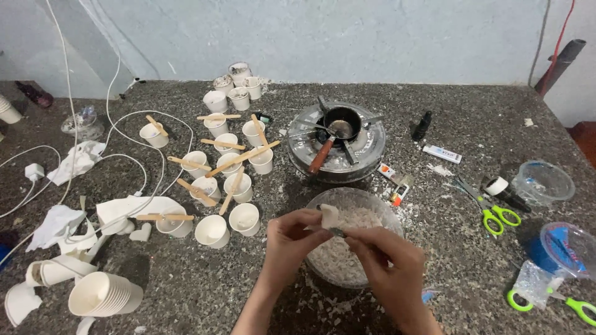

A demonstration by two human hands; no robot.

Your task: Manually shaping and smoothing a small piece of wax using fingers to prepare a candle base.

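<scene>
Both hands worked above one glass bowl (379,208) of white flakes. The left hand (292,239) pinched one white wax chunk (329,216); the right hand (388,257) gripped one small blade (337,232) against it. Two green scissors (496,214) lay well apart at right.

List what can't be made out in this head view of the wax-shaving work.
- Tool in the right hand: mostly hidden by fingers; kind unclear.
- White chunk in the left hand: lower part covered.
- Glass bowl: front hidden by both hands.
- Small pot contents: too small.
- Green scissors: cut off by the edge.
</scene>
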